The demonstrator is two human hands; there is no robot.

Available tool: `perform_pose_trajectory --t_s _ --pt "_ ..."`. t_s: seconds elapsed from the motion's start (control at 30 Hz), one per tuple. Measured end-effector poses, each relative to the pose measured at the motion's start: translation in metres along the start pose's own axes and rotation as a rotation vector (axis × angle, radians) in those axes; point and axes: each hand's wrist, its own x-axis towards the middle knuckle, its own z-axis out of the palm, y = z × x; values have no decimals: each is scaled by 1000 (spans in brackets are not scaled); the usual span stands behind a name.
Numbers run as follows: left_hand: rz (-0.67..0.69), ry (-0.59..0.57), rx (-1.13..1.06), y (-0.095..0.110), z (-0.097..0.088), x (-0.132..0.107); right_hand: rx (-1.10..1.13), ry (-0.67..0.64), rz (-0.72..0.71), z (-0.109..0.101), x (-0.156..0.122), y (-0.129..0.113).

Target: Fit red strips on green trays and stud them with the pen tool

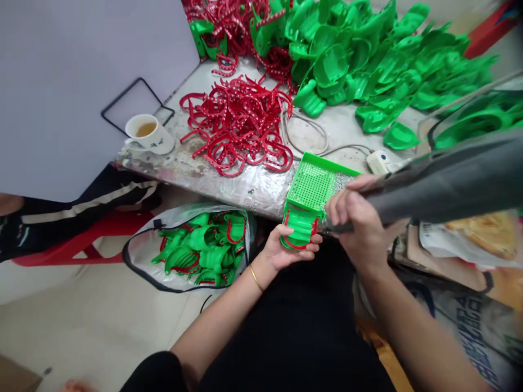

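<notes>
My left hand [286,247] grips a curved green plastic piece [302,226] with a red strip along its edge, just in front of the table. My right hand [355,218] is wrapped round a long dark grey electric screwdriver [441,177], its body running off to the right. The tool's front end lies beside the green piece; whether they touch, I cannot tell. Right behind the left hand is a green perforated tray [312,182], with small metal bits like screws in its right part.
Loose red strips [241,120] are heaped on the table [245,190]; green plastic pieces [330,62] pile up behind. A cup of drink [151,133] stands left, near the edge. A cable [327,144] curls behind the tray. Below, an open bag [141,264] holds red-edged green pieces.
</notes>
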Motion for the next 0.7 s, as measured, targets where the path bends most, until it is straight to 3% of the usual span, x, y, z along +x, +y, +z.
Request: perform_pose_trajectory --t_s 0.17,0.7 --pt "96 43 50 -1 -4 1 94 -101 18 2 -37 11" --pt "120 93 38 -2 -11 1 128 -89 -31 7 -49 23"
